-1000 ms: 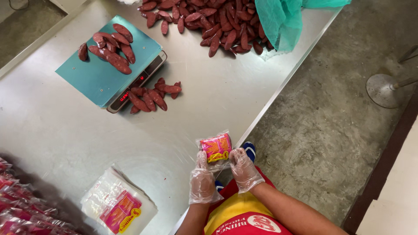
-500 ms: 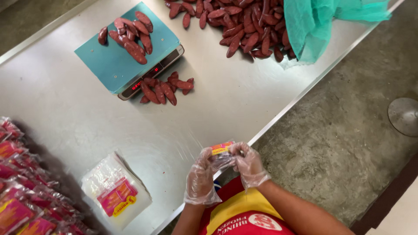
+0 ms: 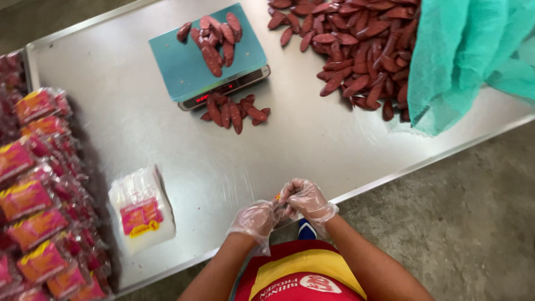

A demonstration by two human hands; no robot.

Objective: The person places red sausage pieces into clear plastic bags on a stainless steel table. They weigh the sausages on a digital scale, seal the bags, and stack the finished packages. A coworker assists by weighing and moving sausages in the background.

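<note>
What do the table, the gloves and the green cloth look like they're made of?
Table: brushed stainless steel by its dull grey sheen and folded rim. Gloves on the left hand and right hand: thin clear plastic film, crinkled, skin showing through. Green cloth: probably light nonwoven or mesh fabric, matte and slightly see-through.

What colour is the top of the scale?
Teal; the scale shows clearly in the head view.

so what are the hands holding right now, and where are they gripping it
A small plastic packet, pinched between the left hand and right hand. Both gloved hands cover it almost entirely, so the exact grip cannot be told.
</note>
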